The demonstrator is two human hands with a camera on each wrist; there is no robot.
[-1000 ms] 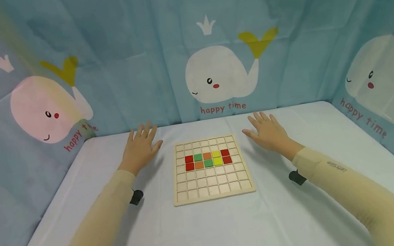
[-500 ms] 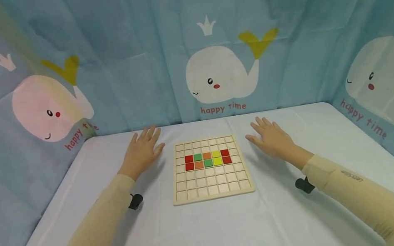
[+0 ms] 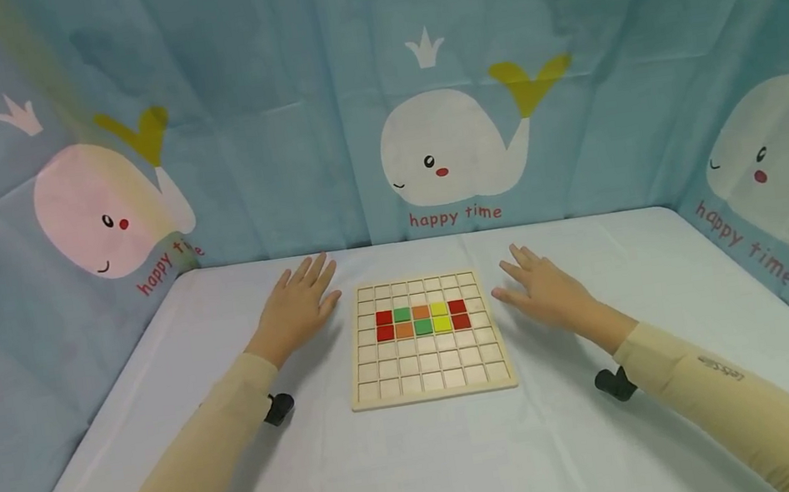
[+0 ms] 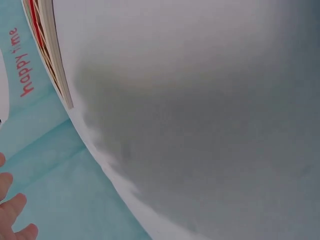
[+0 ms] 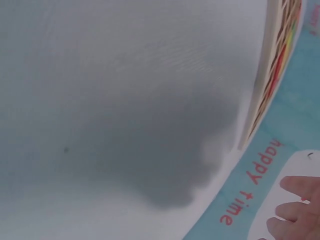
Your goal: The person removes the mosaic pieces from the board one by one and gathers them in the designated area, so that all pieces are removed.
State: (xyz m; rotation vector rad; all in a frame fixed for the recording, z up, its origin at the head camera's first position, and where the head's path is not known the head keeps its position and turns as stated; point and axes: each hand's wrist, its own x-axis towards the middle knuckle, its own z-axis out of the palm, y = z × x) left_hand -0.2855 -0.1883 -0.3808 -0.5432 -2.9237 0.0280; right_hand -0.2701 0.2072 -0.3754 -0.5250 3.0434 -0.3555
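A square wooden grid board lies flat in the middle of the white table. Across its cells run two rows of coloured square tiles in red, green, orange and yellow. My left hand is held to the left of the board, palm down with fingers spread and nothing in it. On the other side my right hand hovers near the board's right edge, fingers extended and holding nothing. Fingertips show at the lower left of the left wrist view, and the right hand's fingers at the lower right of its own.
White cloth covers the table. Blue curtains with printed whales stand along its back and both sides. Each wrist carries a small black camera, such as the one under the right sleeve. Both hands cast shadows on the cloth.
My right hand has drawn back slightly toward me, its fingers closer together. The left hand has shifted a little right and down. The head view has turned slightly left; board and tiles look unchanged.
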